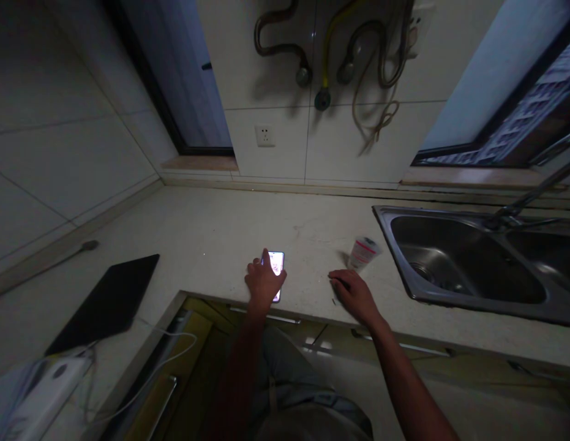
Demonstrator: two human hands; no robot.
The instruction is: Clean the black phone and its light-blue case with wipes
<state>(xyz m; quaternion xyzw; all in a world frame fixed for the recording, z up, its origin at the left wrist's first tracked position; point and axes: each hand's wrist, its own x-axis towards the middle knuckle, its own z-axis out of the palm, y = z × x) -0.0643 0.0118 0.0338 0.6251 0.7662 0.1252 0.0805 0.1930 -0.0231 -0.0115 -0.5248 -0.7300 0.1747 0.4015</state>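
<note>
A phone (277, 262) with a lit screen lies on the counter near its front edge. My left hand (262, 283) is over its lower left part. The index finger stretches toward the top of the phone, the thumb is spread to its right edge, and the other fingers bend at the left. To the right, my right hand (355, 294) rests on the counter with its fingers curled together. A dark spot shows between them; I cannot tell whether it is an object or shadow. Just beyond that hand, a white plastic cup (363, 250) with pink print stands slightly tilted in view.
A steel double sink (468, 257) with a faucet (509, 211) is at the right. At the left lie a black flat panel (110, 300), a white device (50, 392) and a white cable (174, 361). Pipes (326, 61) and a socket (265, 136) are on the tiled wall.
</note>
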